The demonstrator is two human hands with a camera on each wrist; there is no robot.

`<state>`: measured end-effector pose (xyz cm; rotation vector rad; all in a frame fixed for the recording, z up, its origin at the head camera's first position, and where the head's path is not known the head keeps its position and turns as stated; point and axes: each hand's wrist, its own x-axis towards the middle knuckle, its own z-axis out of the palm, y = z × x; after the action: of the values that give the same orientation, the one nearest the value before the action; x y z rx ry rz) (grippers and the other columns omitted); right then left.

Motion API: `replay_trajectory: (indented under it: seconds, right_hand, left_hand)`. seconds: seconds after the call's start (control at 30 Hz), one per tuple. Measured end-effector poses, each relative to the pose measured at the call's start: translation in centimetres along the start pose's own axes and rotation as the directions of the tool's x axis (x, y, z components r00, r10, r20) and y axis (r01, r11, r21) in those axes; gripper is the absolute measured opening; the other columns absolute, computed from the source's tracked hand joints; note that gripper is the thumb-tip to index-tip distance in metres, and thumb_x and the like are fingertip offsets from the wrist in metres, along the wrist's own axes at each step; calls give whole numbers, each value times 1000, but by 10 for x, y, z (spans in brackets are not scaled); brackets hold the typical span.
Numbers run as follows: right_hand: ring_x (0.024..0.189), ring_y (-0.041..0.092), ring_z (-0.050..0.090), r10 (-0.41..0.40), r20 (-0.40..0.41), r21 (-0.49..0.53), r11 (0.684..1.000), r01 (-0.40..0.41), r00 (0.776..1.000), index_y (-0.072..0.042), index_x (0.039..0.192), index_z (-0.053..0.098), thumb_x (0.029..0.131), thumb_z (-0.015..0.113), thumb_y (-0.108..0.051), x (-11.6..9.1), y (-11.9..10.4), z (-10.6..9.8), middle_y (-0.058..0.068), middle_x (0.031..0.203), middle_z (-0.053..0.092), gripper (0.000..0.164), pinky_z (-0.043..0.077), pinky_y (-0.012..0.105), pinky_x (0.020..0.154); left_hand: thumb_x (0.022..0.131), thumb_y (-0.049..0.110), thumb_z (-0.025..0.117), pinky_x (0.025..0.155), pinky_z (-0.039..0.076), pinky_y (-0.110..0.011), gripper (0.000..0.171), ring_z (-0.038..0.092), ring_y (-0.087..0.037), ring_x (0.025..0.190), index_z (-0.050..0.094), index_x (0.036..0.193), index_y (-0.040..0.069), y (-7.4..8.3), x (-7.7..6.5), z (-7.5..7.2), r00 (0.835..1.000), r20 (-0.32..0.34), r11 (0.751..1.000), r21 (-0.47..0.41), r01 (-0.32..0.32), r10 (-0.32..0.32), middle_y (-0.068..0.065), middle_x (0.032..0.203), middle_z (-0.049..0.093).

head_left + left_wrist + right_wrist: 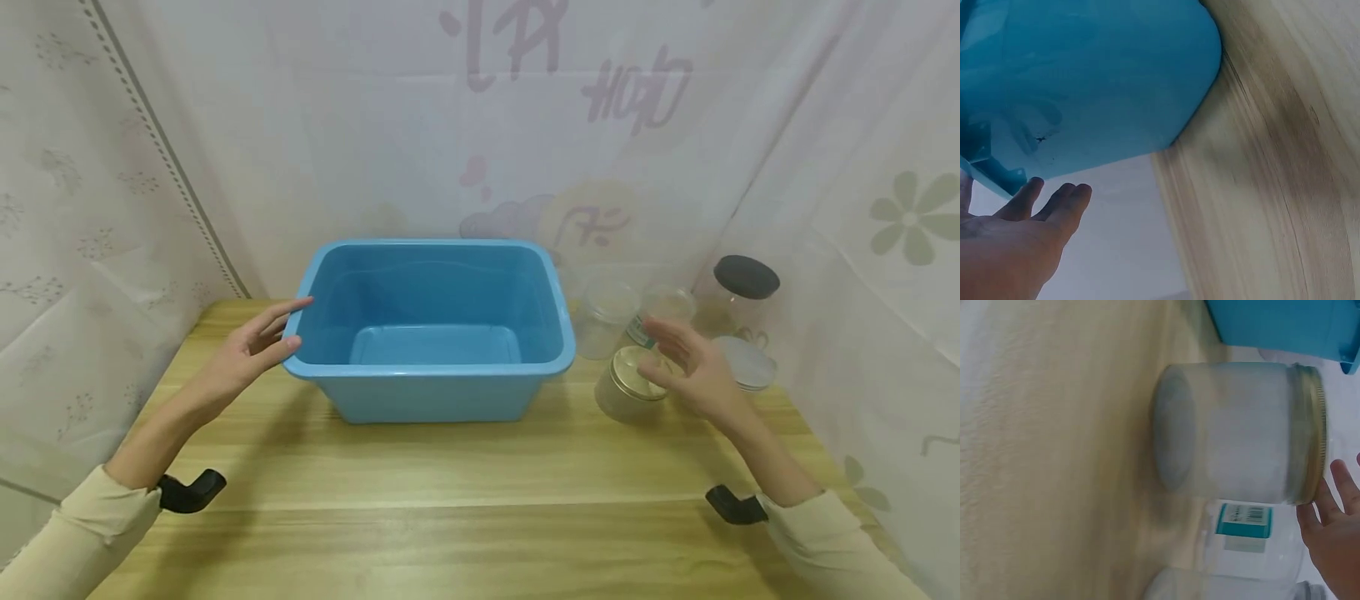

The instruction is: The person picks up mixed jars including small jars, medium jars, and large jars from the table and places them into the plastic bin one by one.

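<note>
A blue plastic basin [431, 393] stands upright on the table with nothing inside it. At its left rim is my left hand [251, 344], thumb and fingers spread and touching the edge. In the left wrist view the fingers of that left hand [1029, 234] extend loosely near the rim. My right hand [697, 375] is beside a clear jar with a gold lid [637, 372], its fingers spread and bent a little. The right wrist view shows the fingertips of my right hand [1335, 525] right at the edge of the gold-lidded jar [1241, 431].
Behind the gold-lidded jar stand a clear jar [606, 312] and another with a teal label [638, 332]. Farther right are a jar with a black lid [746, 277] and one with a white lid [744, 363]. A patterned curtain [375, 125] hangs behind the wooden table [420, 533].
</note>
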<state>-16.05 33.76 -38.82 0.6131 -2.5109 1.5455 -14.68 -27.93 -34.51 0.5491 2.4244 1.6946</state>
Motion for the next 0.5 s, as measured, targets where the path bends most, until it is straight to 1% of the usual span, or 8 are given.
replay_trajectory:
  seconds: [0.13,0.17,0.2,0.3,0.37,0.4,0.43,0.5]
  right_hand:
    - [140,25,39,25,40,-14,1000,-25,999,-2,152,42,85,78,8,-4,12,1,16,151,43,77,31,23,110]
    - [141,24,38,30,45,-16,999,-29,999,-3,152,42,84,80,7,-5,14,1,16,152,42,79,29,23,111]
    - [141,24,38,31,51,-22,999,-30,998,-4,152,41,83,81,7,-6,17,1,16,151,43,81,28,23,111]
    - [142,22,37,27,59,-40,999,-25,998,-4,153,40,79,84,7,-8,23,1,15,151,44,86,25,23,112]
    - [142,21,36,21,57,-49,999,-18,998,-4,153,40,77,86,7,-9,25,2,14,151,44,88,24,22,113]
    - [142,22,36,22,55,-53,998,-19,998,-4,152,40,77,86,6,-9,26,3,13,150,45,89,24,21,112]
    - [143,24,35,27,52,-57,998,-24,998,-4,152,41,76,87,5,-9,27,4,13,150,45,89,24,20,112]
    - [143,29,33,49,44,-79,996,-45,998,-5,152,42,75,89,2,-9,28,7,13,151,43,90,24,16,110]
  left_hand:
    - [109,17,50,107,24,-67,55,21,-40,148,31,161,23,-2,1,1,1000,18,1000,-12,12,-12,-12,165,20]
    - [109,17,48,107,26,-65,56,23,-41,147,30,161,24,-3,2,1,1000,26,1000,-16,15,-15,-13,165,21]
    - [110,18,47,108,28,-62,56,24,-42,146,28,162,26,-4,2,2,999,34,1000,-17,20,-19,-15,164,20]
    - [111,20,45,108,37,-42,57,27,-43,144,23,163,28,-5,3,3,999,51,999,-39,20,-18,-18,163,22]
    - [111,20,44,102,41,-28,57,36,-37,140,22,163,28,-6,3,3,999,50,998,-56,15,-12,-20,161,26]
    - [111,20,43,100,41,-24,57,39,-34,139,21,163,28,-6,3,3,999,50,998,-66,13,-10,-21,160,26]
    - [111,19,43,99,42,-21,57,41,-31,137,21,163,27,-6,3,3,999,50,997,-81,11,-7,-22,159,27]
    - [112,19,42,99,42,-21,58,45,-25,134,20,164,28,-6,2,3,999,50,995,-97,16,-11,-24,158,29]
